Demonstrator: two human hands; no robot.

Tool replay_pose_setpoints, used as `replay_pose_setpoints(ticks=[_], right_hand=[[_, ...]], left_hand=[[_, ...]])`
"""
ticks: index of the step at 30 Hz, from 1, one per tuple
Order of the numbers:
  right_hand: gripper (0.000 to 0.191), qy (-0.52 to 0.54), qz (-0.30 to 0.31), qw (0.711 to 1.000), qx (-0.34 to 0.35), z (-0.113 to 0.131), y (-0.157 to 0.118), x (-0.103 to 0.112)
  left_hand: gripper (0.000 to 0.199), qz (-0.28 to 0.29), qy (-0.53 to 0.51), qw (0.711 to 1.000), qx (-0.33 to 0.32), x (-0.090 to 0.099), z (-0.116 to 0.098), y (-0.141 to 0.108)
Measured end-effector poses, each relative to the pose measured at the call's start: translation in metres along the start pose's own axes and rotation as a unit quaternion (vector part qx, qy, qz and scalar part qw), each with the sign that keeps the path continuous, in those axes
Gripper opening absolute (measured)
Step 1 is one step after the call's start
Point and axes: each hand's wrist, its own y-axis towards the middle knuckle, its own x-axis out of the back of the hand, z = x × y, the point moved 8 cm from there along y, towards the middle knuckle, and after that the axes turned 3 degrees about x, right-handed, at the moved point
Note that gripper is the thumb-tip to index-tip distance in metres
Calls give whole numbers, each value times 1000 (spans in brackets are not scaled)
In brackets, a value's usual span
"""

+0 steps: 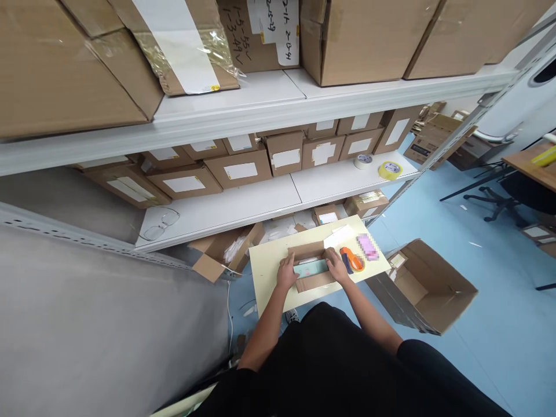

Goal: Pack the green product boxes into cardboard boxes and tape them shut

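On a small pale yellow table sits a small open cardboard box (pixel 313 283), its long flaps folded outward. A flat pale green item (pixel 311 268) lies in its opening; its kind is not clear. My left hand (pixel 286 272) grips the box's left end, the thumb near the green item. At the other end, my right hand (pixel 336 267) has its fingers over the short side and flap. Right of that hand rests an orange tape dispenser (pixel 351 259) with a dark blue part. Some white papers (pixel 339 236) and a pink, pixelated object (pixel 368 247) are behind.
Metal shelving (pixel 260 119) full of cardboard boxes rises in front. Two tape rolls, one yellow (pixel 390 169), and a pair of glasses (pixel 161 225) lie on its middle shelf. A large open carton (pixel 428 284) stands on the blue floor at right. A grey wall (pixel 108 313) borders the left.
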Motion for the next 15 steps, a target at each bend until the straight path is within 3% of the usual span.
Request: replay_pose_setpoints(ticks=[2,4,9,15], right_hand=[[62,0,-11,1000,19,3,0,3],[60,0,-24,999,44,8,0,5],[57,-1,-38,995,95,20,-2,6],[60,1,-12,990,141,26,-2,3]], left_hand=[[72,-11,3,1000,-3,-7,2,-9],[54,14,15,1000,-10,-21,4,-19],[50,41,50,998,-18,-55,8,-32],[16,4,37,998,43,-74,3,-22]])
